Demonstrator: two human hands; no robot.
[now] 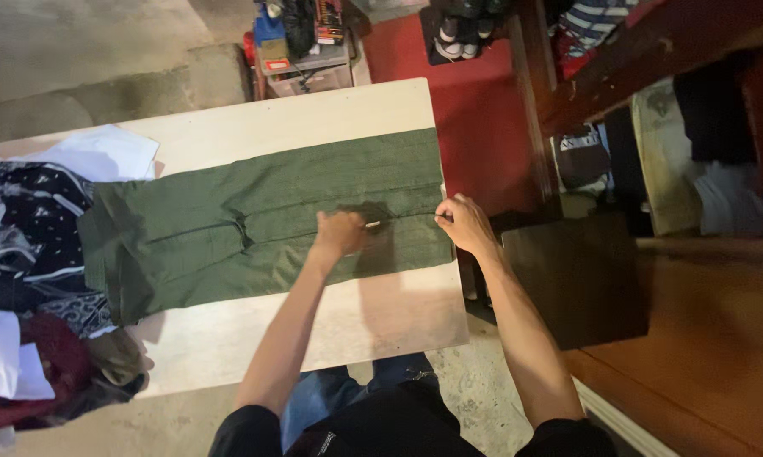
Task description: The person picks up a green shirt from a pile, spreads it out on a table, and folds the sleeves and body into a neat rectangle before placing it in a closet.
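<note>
Plainly, left hand presses the green garment (grip unclear), right hand pinching its edge.

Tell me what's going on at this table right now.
A person stands at a pale table with a green garment spread flat across it. The left hand presses down on the cloth near its middle, and the right hand pinches the cloth's edge at the table's end. A pile of clothes, dark patterned, white and maroon, sits at the other end, beside the garment.
</note>
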